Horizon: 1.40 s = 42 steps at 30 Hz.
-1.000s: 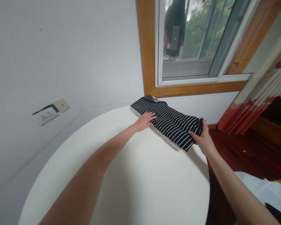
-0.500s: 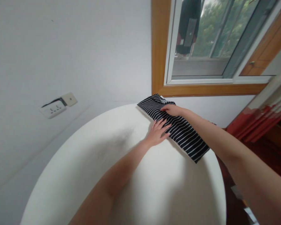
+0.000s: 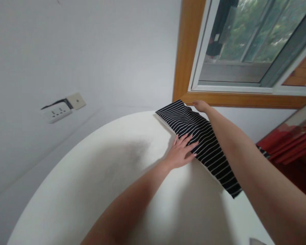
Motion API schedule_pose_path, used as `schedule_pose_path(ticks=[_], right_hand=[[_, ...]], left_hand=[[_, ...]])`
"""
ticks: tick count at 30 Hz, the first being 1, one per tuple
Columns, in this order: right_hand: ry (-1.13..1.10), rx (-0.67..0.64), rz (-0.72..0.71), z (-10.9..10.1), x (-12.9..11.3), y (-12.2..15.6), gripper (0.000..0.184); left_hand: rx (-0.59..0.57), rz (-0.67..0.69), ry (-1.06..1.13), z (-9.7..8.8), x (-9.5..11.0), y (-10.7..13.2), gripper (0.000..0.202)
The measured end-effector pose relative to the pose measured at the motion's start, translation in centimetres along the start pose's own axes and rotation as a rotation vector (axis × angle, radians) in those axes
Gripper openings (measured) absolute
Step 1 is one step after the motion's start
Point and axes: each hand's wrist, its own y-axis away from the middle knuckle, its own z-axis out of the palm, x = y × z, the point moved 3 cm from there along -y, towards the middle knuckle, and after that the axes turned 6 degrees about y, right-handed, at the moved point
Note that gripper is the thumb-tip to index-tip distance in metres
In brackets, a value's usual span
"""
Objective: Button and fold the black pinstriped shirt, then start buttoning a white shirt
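Observation:
A folded black garment with thin white stripes [image 3: 193,132] lies along the far right edge of a round white table [image 3: 112,177]. My left hand [image 3: 181,153] rests flat on the garment's near edge, fingers spread. My right hand [image 3: 201,105] reaches over the garment to its far end by the window sill; its fingers curl at the cloth's far edge, and I cannot see whether they grip it. My right forearm crosses above the striped cloth.
A wood-framed window [image 3: 244,98] stands just behind the table. A white wall socket [image 3: 56,111] with a cable sits on the left wall. Red patterned curtain [image 3: 290,139] hangs at the right, over a dark wooden floor.
My right hand went from the garment's near right end across to its far end by the sill. My left hand slid nearer along the cloth. The view tilted up and left.

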Motion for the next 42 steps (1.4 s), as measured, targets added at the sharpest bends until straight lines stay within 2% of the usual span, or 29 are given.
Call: schedule_pose_path(ticks=[2,4,6,9,12,15,17,19,22,24,27,29,31,34,36,38,40,42], right_hand=[[0.037,-0.082,-0.023,-0.7,-0.3,1.2,0.038],[0.066,-0.141,-0.107,-1.7,-1.4,3.7,0.037],[0.053,-0.16,-0.208,-2.9,-2.9,7.4,0.04],[-0.013,-0.199,-0.284,-4.5,-4.6,15.0,0.054],[0.014,-0.266,-0.175,-5.2,-4.5,23.7,0.067],[0.095,-0.184,-0.082,-5.5,-3.1,31.6,0.067],[0.141,-0.108,-0.06,-5.5,-1.9,35.7,0.063],[0.163,-0.053,-0.031,-5.7,-0.9,38.4,0.058],[0.14,0.034,0.02,-7.4,-1.1,39.7,0.049],[0.073,0.089,0.022,-9.4,-3.1,38.9,0.044],[-0.081,0.134,-0.021,-12.0,-8.7,36.3,0.045],[-0.139,0.144,-0.089,-12.0,-13.3,34.8,0.046],[-0.142,0.087,-0.17,-9.9,-17.7,34.0,0.047],[-0.047,-0.1,-0.189,-4.1,-22.1,34.4,0.054],[0.005,-0.171,-0.113,-0.6,-23.1,35.1,0.065],[0.026,-0.214,-0.088,1.8,-23.4,35.6,0.069],[0.038,-0.219,-0.102,2.8,-23.2,35.9,0.069],[0.052,-0.203,-0.114,3.0,-23.0,36.0,0.067]], left_hand=[[0.019,0.004,-0.013,-0.2,0.2,0.0,0.051],[0.043,0.004,-0.028,-0.4,0.3,0.0,0.051],[0.074,-0.013,-0.042,-0.6,0.2,0.0,0.051],[0.133,-0.087,-0.043,-0.5,-0.5,0.0,0.054],[0.17,-0.165,-0.026,-0.1,-1.3,-0.1,0.054],[0.179,-0.182,-0.024,0.3,-1.5,-0.2,0.053],[0.184,-0.18,-0.033,0.4,-1.4,-0.3,0.054],[0.192,-0.179,-0.044,0.3,-1.2,-0.2,0.055],[0.179,-0.153,-0.057,-0.9,-0.6,0.6,0.055],[0.154,-0.147,-0.066,-2.5,-0.1,2.0,0.054],[0.09,-0.193,-0.124,-6.0,0.5,5.9,0.05],[0.031,-0.28,-0.207,-8.6,0.8,9.5,0.048],[-0.015,-0.418,-0.297,-10.7,0.9,13.7,0.05],[-0.051,-0.559,-0.392,-12.4,0.6,19.7,0.054],[-0.042,-0.593,-0.426,-12.6,0.0,22.7,0.056],[-0.048,-0.596,-0.436,-12.4,-0.8,24.6,0.054],[-0.068,-0.58,-0.432,-12.1,-1.6,25.4,0.051],[-0.079,-0.567,-0.422,-11.9,-2.0,25.6,0.05]])
